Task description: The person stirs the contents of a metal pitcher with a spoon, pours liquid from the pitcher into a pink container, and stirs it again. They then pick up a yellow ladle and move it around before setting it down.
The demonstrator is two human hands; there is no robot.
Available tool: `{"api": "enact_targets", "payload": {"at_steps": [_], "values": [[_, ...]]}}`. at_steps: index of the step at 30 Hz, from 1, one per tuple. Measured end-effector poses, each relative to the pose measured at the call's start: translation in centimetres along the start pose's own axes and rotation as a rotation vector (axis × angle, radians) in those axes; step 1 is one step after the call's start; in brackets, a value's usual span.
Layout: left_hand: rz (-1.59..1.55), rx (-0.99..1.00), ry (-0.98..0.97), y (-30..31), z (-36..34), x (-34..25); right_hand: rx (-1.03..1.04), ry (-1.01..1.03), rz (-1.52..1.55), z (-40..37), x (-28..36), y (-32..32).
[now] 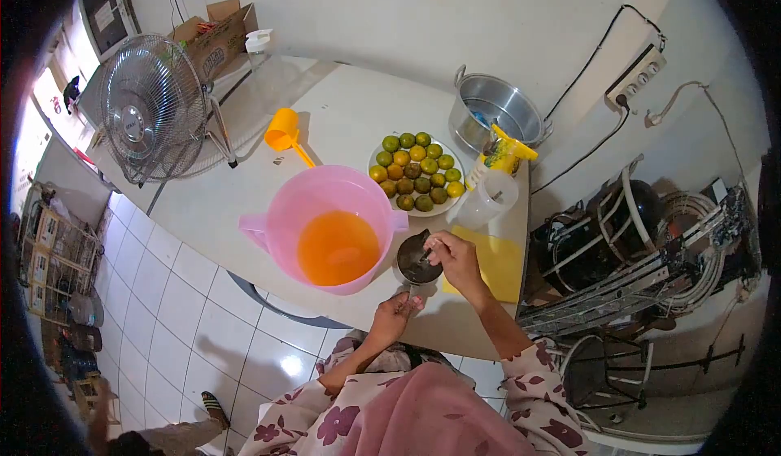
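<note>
My left hand (393, 319) is closed round the handle of a small dark saucepan (409, 266) near the table's front edge. Over the pan, my right hand (457, 259) pinches a thin metal utensil (428, 254) that dips inside; its lower end is hard to make out. Just left of the pan stands a pink plastic bucket (281, 204) with orange liquid (338, 248) in it. Behind the pan, a white plate (460, 163) bears many green and orange citrus fruits (421, 185). A translucent plastic jug (490, 200) is beside the plate.
On the table (195, 224) are an orange measuring scoop (283, 128), a wire fan (150, 110), a large metal pot (521, 102), a yellow packet (506, 153) and a yellow sheet (488, 261). A black gas cylinder (569, 253) is at right. A person's foot (215, 410) shows at lower left.
</note>
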State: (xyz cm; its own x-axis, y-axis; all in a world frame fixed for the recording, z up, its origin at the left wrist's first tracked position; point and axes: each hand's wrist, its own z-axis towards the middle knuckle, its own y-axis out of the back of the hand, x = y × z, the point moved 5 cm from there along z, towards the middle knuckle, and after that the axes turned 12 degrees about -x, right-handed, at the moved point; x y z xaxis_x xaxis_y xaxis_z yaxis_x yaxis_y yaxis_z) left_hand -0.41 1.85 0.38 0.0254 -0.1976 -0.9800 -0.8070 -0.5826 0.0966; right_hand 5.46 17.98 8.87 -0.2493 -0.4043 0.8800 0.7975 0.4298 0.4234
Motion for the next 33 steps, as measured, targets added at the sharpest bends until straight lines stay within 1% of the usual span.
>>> {"api": "enact_targets", "payload": {"at_steps": [1, 2, 3, 4, 5, 7, 10, 11, 13, 14, 16, 17, 19, 20, 22, 26, 28, 29, 31, 32, 33], "values": [[0.013, -0.001, -0.006, 0.1, -0.1, -0.3, -0.011, -0.004, 0.085, 0.0, -0.2, -0.2], [0.026, -0.001, -0.013, 0.1, -0.1, -0.4, -0.013, -0.005, 0.085, -0.1, -0.4, -0.3], [0.026, 0.000, -0.014, 0.1, -0.1, -0.5, -0.070, 0.057, 0.078, 0.0, 0.1, -0.1], [0.031, 0.011, 0.045, 0.1, -0.1, -0.2, -0.126, 0.119, 0.071, 0.1, 0.6, 0.2], [0.036, 0.020, 0.105, 0.1, -0.1, 0.1, -0.125, 0.120, 0.071, 0.2, 0.9, 0.5], [0.030, 0.016, 0.073, 0.0, 0.0, 0.6, -0.111, 0.237, -0.139, 0.2, 1.9, 1.1], [0.013, 0.008, 0.023, -0.1, 0.1, 0.6, -0.130, 0.261, -0.212, 0.2, 1.9, 1.3], [0.002, 0.002, 0.005, -0.1, 0.1, 0.5, -0.131, 0.261, -0.212, 0.1, 1.8, 1.3], [0.040, 0.009, 0.001, 0.0, 0.1, 0.6, 0.001, -0.010, -0.068, -0.1, 0.3, 0.5], [0.078, 0.015, -0.002, 0.0, 0.1, 0.7, 0.000, -0.010, -0.068, 0.0, -0.1, 0.3], [0.072, 0.021, -0.006, 0.0, 0.1, 0.5, -0.021, 0.005, 0.090, 0.0, -0.5, -0.2], [0.065, 0.026, -0.011, 0.0, 0.2, 0.4, -0.024, 0.005, 0.090, 0.0, -0.6, -0.3], [0.032, 0.021, -0.024, -0.3, 0.3, 1.1, -0.122, 0.070, 0.074, 0.1, 0.3, 0.0], [0.000, 0.014, -0.037, -0.3, 0.4, 1.4, -0.121, 0.071, 0.075, 0.2, 0.7, 0.2], [0.028, 0.021, -0.036, -0.1, 0.3, 0.9, -0.135, 0.232, -0.160, 0.2, 2.2, 0.9], [0.062, 0.019, -0.019, -0.1, 0.3, 1.0, -0.106, 0.281, -0.230, 0.2, 2.3, 1.0], [0.049, 0.021, -0.018, -0.2, 0.4, 1.4, 0.003, 0.002, -0.135, 0.1, 1.0, 0.3], [0.036, 0.023, -0.016, -0.2, 0.4, 1.6, 0.004, 0.002, -0.136, 0.2, 1.0, 0.2], [0.036, 0.030, -0.003, -0.2, 0.4, 1.5, 0.017, -0.108, 0.084, 0.1, 0.6, -0.2], [0.036, 0.037, 0.009, -0.2, 0.4, 1.4, 0.015, -0.108, 0.084, 0.2, 0.1, -0.3], [0.035, 0.038, 0.009, -0.2, 0.3, 1.2, -0.027, -0.038, 0.079, 0.4, 0.0, -0.3]]}}
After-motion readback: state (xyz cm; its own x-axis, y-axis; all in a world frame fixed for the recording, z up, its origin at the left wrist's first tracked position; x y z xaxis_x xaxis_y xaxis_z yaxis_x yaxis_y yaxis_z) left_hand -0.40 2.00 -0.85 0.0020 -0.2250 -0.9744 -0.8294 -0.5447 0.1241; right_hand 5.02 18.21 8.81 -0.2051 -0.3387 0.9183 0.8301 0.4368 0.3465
